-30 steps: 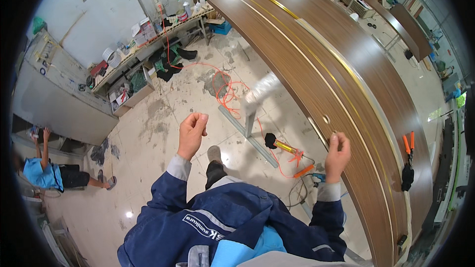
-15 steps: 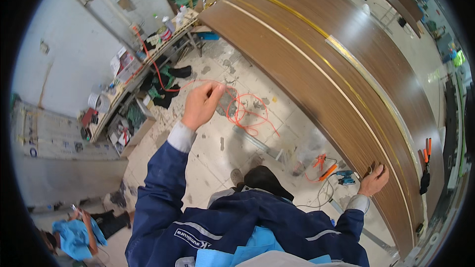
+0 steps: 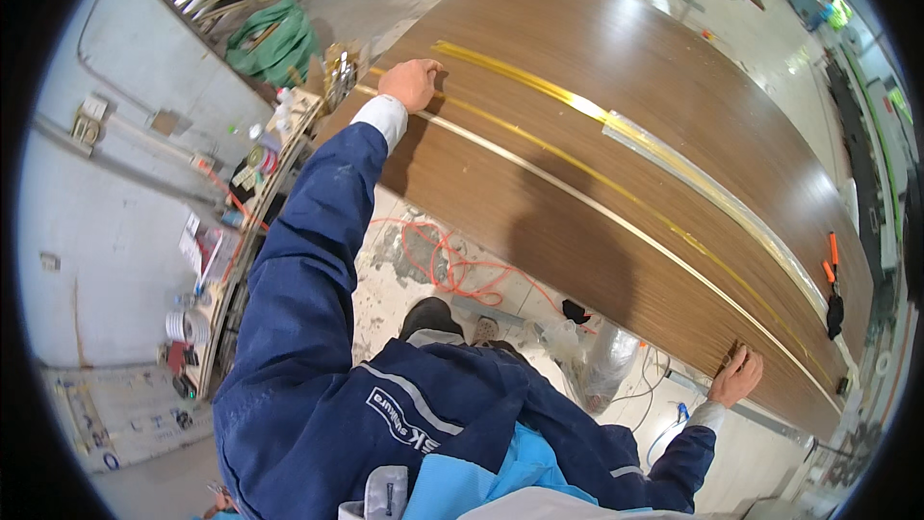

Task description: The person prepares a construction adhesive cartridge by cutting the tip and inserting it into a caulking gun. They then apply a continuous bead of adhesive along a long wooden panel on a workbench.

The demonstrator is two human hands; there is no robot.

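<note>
A large brown wood-grain panel (image 3: pixel 452 154) lies in front of me. A thin pale strip (image 3: pixel 597 191) runs along it, with a narrow yellow strip (image 3: pixel 553 149) just beyond. My left hand (image 3: pixel 409 85) is closed at the far left of the panel, above the strips' ends. What its fingers pinch, if anything, is hidden. My right hand (image 3: pixel 737 376) is low over the near right part of the panel, fingers curled together beside the pale strip. Anything in them is too small to make out.
A wider yellow strip (image 3: pixel 515 72) and clear film (image 3: pixel 664 154) lie farther across the panel. Orange-handled pliers (image 3: pixel 833 270) rest near its right end. An orange hose (image 3: pixel 448 270) coils on the floor. A cluttered bench (image 3: pixel 231 274) stands left, beside a green sack (image 3: pixel 274 43).
My left hand has moved from above the floor, forward onto the far left of the panel. My right hand stays by the near right part. The view has shifted toward the panel.
</note>
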